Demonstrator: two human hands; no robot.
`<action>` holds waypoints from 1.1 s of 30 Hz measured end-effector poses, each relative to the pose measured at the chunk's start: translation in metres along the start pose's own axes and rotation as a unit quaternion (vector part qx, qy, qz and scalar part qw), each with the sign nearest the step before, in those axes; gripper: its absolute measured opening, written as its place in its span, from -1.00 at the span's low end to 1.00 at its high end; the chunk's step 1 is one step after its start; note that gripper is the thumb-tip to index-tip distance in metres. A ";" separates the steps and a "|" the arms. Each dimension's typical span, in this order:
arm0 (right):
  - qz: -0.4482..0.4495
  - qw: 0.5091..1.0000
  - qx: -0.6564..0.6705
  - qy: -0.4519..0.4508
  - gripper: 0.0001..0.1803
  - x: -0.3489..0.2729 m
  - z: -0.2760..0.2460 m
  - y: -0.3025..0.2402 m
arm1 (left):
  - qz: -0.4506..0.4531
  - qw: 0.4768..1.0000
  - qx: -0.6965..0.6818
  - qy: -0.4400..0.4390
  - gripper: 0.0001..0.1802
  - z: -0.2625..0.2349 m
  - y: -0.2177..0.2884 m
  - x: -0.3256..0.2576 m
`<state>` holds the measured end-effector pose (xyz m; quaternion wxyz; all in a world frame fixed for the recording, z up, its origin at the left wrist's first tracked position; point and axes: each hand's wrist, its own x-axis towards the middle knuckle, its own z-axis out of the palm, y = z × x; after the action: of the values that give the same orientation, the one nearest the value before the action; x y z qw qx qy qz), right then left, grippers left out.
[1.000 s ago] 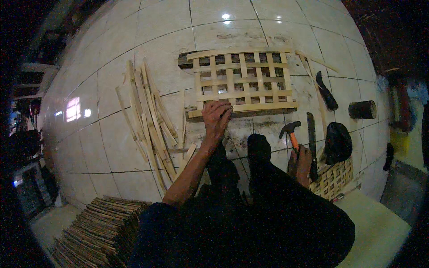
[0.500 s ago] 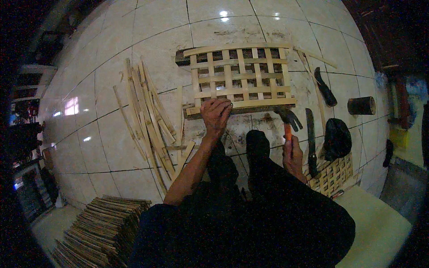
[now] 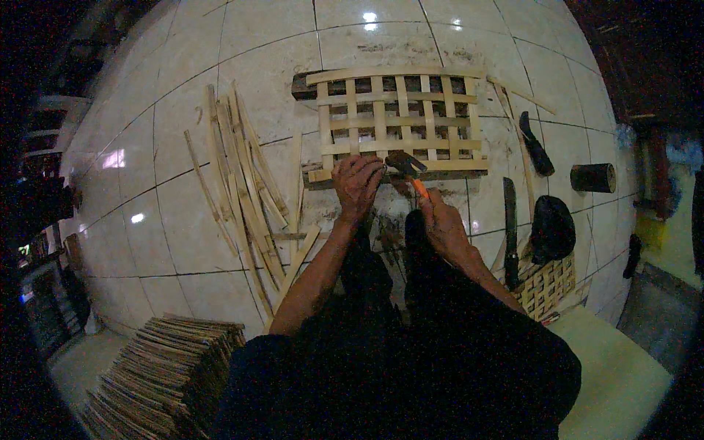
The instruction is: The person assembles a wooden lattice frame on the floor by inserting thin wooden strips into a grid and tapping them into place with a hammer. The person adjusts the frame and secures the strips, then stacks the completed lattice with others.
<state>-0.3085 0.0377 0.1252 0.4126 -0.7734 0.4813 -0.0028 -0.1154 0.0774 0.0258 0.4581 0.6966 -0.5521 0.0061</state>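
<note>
Bamboo lattice panel (image 3: 403,121) is lying flat across two dark wooden blocks (image 3: 306,86) on the tiled floor (image 3: 257,55), right in front of the person. Right hand (image 3: 444,222) has its fingers wrapped round the orange handle of a claw hammer (image 3: 419,188), forearm angled up and inward, with the hammer head over the panel's near edge. Left hand (image 3: 357,183) is palm down just beside it, wrist a bit bent, fingers curled and bunched at that same edge; can't tell if there's something small pinched in the fingertips. That hand and the hammer head cover part of the near strip, so whatever's under them is anyone's guess, and the dark clothing swallows the lower middle. Loose bamboo strips (image 3: 242,176) crowd the left side, with a thick stack of strips (image 3: 158,374) cut off at the bottom. Over on the right there's a long blade (image 3: 511,227), then a black bag (image 3: 554,229) partly blocking a second woven panel (image 3: 550,287).
</note>
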 end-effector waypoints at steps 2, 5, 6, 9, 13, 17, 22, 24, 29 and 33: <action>0.030 0.999 0.000 -0.019 -0.71 0.000 -0.004 -0.003 | 0.005 1.000 -0.001 -0.016 -0.83 -0.001 -0.002 -0.002; 0.025 0.999 -0.016 -0.025 -0.56 -0.001 -0.007 -0.003 | -0.006 0.998 0.004 -0.056 -0.81 0.002 -0.015 -0.003; -0.007 0.999 -0.033 -0.009 -0.56 -0.002 -0.005 0.001 | -0.033 0.997 0.012 -0.062 -0.79 -0.003 -0.015 -0.002; -0.011 1.000 -0.005 0.005 -0.57 -0.003 -0.006 0.001 | -0.047 0.994 0.083 -0.060 -0.63 -0.017 -0.009 0.030; -0.096 0.991 0.037 0.088 -0.75 -0.010 -0.013 -0.024 | -0.061 0.962 0.223 -0.147 -0.41 -0.013 -0.018 0.051; -0.168 0.979 0.010 0.114 -0.76 -0.003 0.001 -0.006 | -0.067 0.944 0.263 -0.187 -0.36 -0.010 -0.015 0.051; 0.032 0.999 0.001 -0.031 -0.69 0.016 -0.007 -0.009 | -0.058 0.928 0.310 -0.199 -0.37 -0.002 -0.024 0.046; 0.011 1.000 0.025 -0.012 -0.61 0.003 -0.024 -0.030 | -0.048 0.919 0.336 -0.201 -0.37 -0.001 -0.026 0.048; -0.164 0.979 0.021 0.119 -0.66 0.010 0.006 -0.003 | -0.050 0.929 0.317 -0.183 -0.36 0.001 -0.027 0.047; -0.087 0.995 -0.024 0.031 -0.63 0.001 -0.004 -0.024 | -0.052 0.937 0.296 -0.177 -0.37 -0.004 -0.029 0.040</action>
<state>-0.2917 0.0385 0.1429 0.3770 -0.8214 0.4249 -0.0515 -0.0756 0.0488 0.0300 0.1259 0.8180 -0.5609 0.0215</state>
